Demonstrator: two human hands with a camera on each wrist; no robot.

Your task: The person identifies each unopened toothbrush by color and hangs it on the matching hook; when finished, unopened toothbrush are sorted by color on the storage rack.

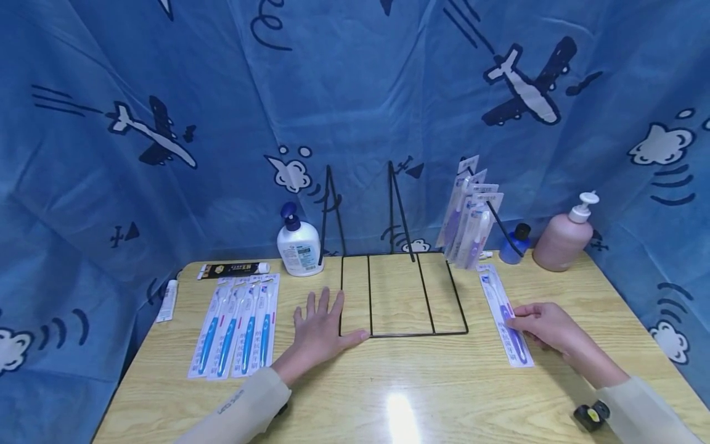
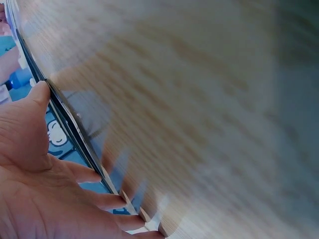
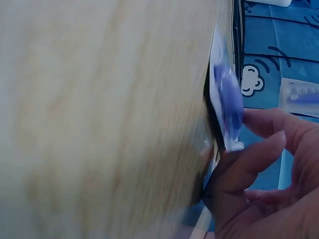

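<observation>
At the right of the table my right hand (image 1: 546, 325) holds the edge of a packaged purple toothbrush (image 1: 506, 317) between thumb and fingers. The pack lies on the wood or only just off it; in the right wrist view its purple handle (image 3: 229, 97) shows edge-on by the fingers. My left hand (image 1: 317, 333) rests on the table, fingers spread, its thumb close to the front of a black wire rack (image 1: 418, 335). Several packaged purple toothbrushes (image 1: 471, 222) hang from the rack's right prong. Left of that hand lie several packaged blue toothbrushes (image 1: 230, 333) in a row.
A white pump bottle (image 1: 300, 250) stands behind my left hand, with a black toothpaste tube (image 1: 233, 270) beside it. At the far left is a small white tube (image 1: 167, 301). A blue bottle (image 1: 514, 246) and a pink pump bottle (image 1: 561, 242) stand back right. Blue curtain (image 1: 355, 92) encloses the table.
</observation>
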